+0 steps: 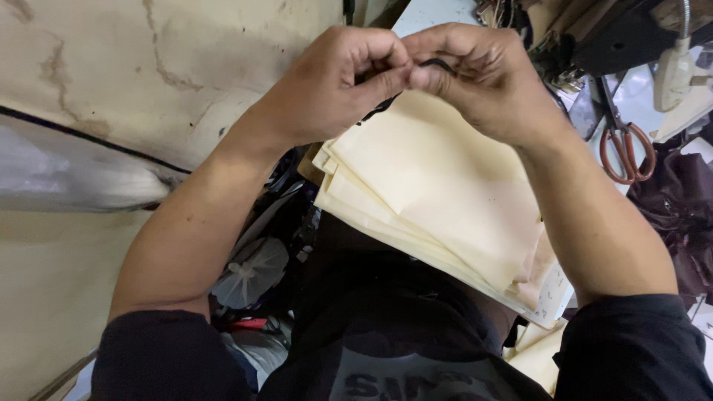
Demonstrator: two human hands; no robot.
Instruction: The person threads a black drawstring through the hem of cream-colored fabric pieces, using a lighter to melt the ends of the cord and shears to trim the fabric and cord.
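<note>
Item: thin black cord [386, 102], pinched between left hand [334, 82] and right hand [483, 78], fingertips clenched, above cream fabric stack [431, 193] on lap. Handling advice: grip close, cord taut. Nearby: orange-handled scissors [627, 152].

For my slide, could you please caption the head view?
Both hands, left hand and right hand, pinch a thin black cord above a stack of cream sheets.

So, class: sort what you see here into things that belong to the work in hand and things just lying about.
In hand: left hand, right hand, black cord, cream sheets.
Lying about: orange-handled scissors, tied plastic bag, dark cloth.
</note>
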